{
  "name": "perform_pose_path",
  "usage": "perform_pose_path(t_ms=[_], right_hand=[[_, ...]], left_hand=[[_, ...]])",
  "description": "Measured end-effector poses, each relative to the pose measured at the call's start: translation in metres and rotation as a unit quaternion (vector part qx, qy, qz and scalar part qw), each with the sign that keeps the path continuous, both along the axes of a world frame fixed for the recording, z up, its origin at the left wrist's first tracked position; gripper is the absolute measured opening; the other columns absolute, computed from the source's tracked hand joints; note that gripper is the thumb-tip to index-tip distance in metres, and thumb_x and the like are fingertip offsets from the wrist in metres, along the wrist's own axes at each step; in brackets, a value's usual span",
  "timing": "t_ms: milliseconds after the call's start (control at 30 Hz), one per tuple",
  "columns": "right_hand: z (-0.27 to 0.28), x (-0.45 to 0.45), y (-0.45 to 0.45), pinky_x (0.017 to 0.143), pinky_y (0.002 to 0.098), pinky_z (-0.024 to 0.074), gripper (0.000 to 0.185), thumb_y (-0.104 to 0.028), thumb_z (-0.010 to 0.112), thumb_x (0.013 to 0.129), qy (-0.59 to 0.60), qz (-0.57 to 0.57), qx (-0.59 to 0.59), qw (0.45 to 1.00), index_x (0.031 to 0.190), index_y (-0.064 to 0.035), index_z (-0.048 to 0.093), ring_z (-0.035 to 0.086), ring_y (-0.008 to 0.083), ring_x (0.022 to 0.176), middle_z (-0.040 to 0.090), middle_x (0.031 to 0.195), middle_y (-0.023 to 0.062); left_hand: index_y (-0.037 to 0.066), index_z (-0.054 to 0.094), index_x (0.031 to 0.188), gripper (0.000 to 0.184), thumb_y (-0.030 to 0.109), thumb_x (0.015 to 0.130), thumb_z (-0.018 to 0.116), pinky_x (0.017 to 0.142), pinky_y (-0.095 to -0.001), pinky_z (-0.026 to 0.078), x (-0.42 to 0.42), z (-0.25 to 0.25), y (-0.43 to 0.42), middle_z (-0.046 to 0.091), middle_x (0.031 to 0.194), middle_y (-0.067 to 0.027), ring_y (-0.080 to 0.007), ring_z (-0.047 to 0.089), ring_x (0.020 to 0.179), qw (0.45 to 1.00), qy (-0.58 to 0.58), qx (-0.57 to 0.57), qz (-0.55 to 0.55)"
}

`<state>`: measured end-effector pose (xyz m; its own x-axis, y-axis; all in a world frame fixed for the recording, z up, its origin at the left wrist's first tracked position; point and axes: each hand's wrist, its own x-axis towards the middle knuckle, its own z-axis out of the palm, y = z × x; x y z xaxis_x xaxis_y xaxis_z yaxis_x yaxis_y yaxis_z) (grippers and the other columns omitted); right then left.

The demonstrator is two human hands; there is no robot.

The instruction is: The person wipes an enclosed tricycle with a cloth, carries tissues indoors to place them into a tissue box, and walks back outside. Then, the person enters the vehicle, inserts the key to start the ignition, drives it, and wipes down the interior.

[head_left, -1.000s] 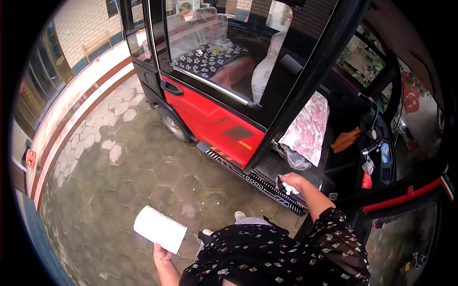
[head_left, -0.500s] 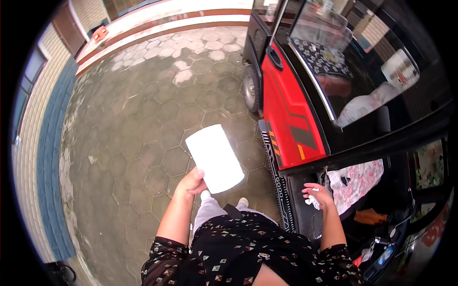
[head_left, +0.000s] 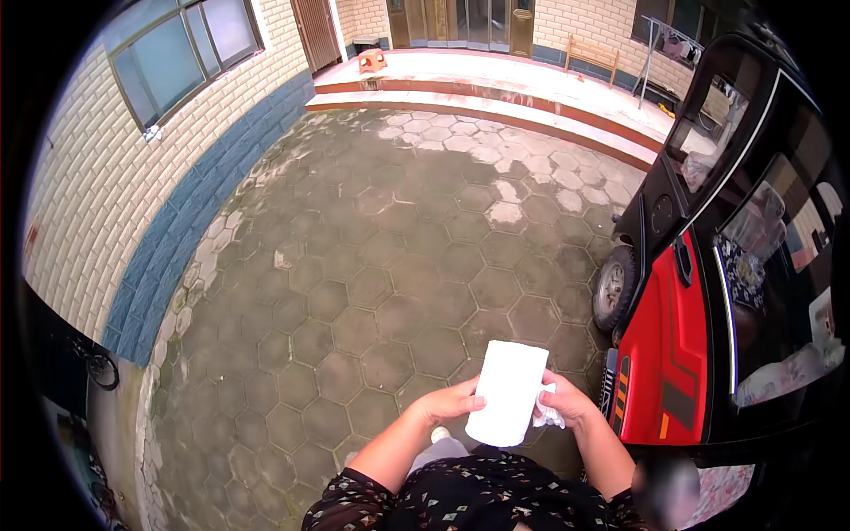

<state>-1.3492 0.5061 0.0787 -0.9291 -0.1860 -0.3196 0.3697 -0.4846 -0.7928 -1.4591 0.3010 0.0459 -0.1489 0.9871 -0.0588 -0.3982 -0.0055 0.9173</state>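
Just in front of the patterned black top (head_left: 443, 491), a flat white paper bundle (head_left: 507, 389) is held above the paving (head_left: 354, 274). The left hand (head_left: 450, 403) has a firm-looking grip on its left edge, thumb on top; the right hand (head_left: 571, 403), at the opposite edge, has its grip closed around a crumpled white tissue (head_left: 547, 414).

With that grip already occupied, the tissue could slip out if the fingers loosen; the bundle could tip and fall onto the damp-looking hexagonal slabs if the left thumb slid.

The left fingers are hidden under the bundle, and whether the right fingers press on it is hard to tell. Only one pale shoe (head_left: 440, 434) shows. At lower right, a round blur partly covers the floral cloth (head_left: 730, 496), and the frame cuts off the red-and-black vehicle (head_left: 668, 363). Farther back, an orange stool (head_left: 373, 60) stands above the steps (head_left: 496, 106); what hangs on the rack (head_left: 651, 62) is too small to identify.
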Motion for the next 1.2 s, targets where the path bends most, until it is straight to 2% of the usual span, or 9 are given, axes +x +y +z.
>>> perform_pose_path(t_ms=[100,267,367,500,600,767,833,1100,1200], right_hand=[[-0.024,-0.053,-0.026,0.056,0.0224,0.0426,0.073,-0.033,0.076,0.060,-0.005,0.058,-0.070,0.996,0.115,-0.0006,0.040,0.053,0.0111,0.069,0.055,0.088,0.0048],[-0.044,-0.134,-0.061,0.056,0.0222,0.0448,0.064,-0.033,0.076,0.061,-0.034,0.026,-0.122,0.992,0.109,-0.0030,0.045,0.055,0.0127,0.071,0.055,0.087,0.0044],[-0.051,-0.179,-0.058,0.052,0.0228,0.0442,0.055,-0.030,0.073,0.065,-0.026,-0.034,-0.095,0.995,0.104,-0.0035,0.046,0.053,0.0122,0.066,0.055,0.084,0.0046],[-0.054,-0.253,-0.039,0.048,0.0234,0.0441,0.053,-0.033,0.071,0.066,-0.017,-0.100,-0.061,0.993,0.102,-0.0034,0.045,0.052,0.0127,0.057,0.055,0.077,0.0055],[-0.052,-0.315,-0.036,0.046,0.0242,0.0427,0.050,-0.033,0.069,0.068,0.007,-0.127,-0.064,0.990,0.101,-0.0040,0.045,0.051,0.0128,0.054,0.054,0.076,0.0054],[-0.039,-0.442,-0.015,0.050,0.0240,0.0422,0.051,-0.023,0.070,0.068,0.019,-0.132,-0.060,0.989,0.106,-0.0063,0.040,0.052,0.0125,0.067,0.052,0.086,0.0050],[-0.018,-0.487,-0.018,0.050,0.0245,0.0425,0.050,-0.021,0.070,0.069,0.021,-0.119,-0.059,0.991,0.107,-0.0057,0.040,0.052,0.0124,0.069,0.052,0.088,0.0055],[0.005,-0.657,-0.048,0.050,0.0235,0.0433,0.045,-0.014,0.065,0.074,0.053,0.042,-0.010,0.998,0.108,-0.0017,0.039,0.051,0.0117,0.065,0.052,0.087,0.0072],[0.003,-0.742,-0.049,0.054,0.0217,0.0427,0.053,-0.014,0.065,0.074,0.086,0.197,0.055,0.975,0.116,-0.0012,0.035,0.050,0.0104,0.066,0.053,0.098,0.0096]], left_hand=[[0.002,0.015,0.132,0.087,0.054,0.074,0.053,0.099,-0.0334,0.023,-0.032,-0.001,-0.031,0.027,0.132,-0.0127,-0.0217,0.025,0.121,0.997,-0.048,-0.005,0.055],[0.004,0.020,0.132,0.060,0.043,0.088,0.035,0.097,-0.0334,0.028,-0.091,-0.005,-0.055,0.032,0.129,-0.0097,-0.0198,0.032,0.118,0.970,-0.129,-0.091,0.184],[0.005,0.025,0.129,0.051,0.038,0.091,0.031,0.092,-0.0326,0.034,-0.132,-0.004,-0.052,0.038,0.124,-0.0092,-0.0186,0.038,0.112,0.961,-0.167,-0.045,0.215],[0.007,0.026,0.128,0.052,0.038,0.088,0.038,0.088,-0.0331,0.038,-0.193,-0.022,-0.036,0.039,0.121,-0.0088,-0.0183,0.040,0.109,0.958,-0.129,-0.014,0.255],[0.008,0.012,0.132,0.077,0.036,0.078,0.059,0.090,-0.0371,0.035,-0.250,-0.013,-0.016,0.029,0.127,-0.0104,-0.0222,0.033,0.115,0.945,-0.036,-0.008,0.324],[0.011,-0.010,0.132,0.105,0.032,0.068,0.070,0.099,-0.0426,0.021,-0.352,0.004,0.021,0.019,0.130,-0.0159,-0.0284,0.021,0.122,0.911,0.046,0.002,0.409],[0.011,-0.010,0.132,0.107,0.032,0.066,0.072,0.098,-0.0419,0.023,-0.388,0.020,0.031,0.020,0.130,-0.0159,-0.0278,0.023,0.121,0.871,0.069,-0.020,0.485],[0.008,0.016,0.126,0.073,0.012,0.072,0.064,0.094,-0.0371,0.030,-0.525,0.013,0.007,0.033,0.118,-0.0100,-0.0219,0.035,0.112,0.744,0.019,0.042,0.667],[0.002,0.029,0.125,0.068,0.034,0.073,0.060,0.095,-0.0381,0.031,-0.587,0.013,-0.018,0.041,0.122,-0.0113,-0.0259,0.040,0.114,0.707,-0.106,0.075,0.695]])
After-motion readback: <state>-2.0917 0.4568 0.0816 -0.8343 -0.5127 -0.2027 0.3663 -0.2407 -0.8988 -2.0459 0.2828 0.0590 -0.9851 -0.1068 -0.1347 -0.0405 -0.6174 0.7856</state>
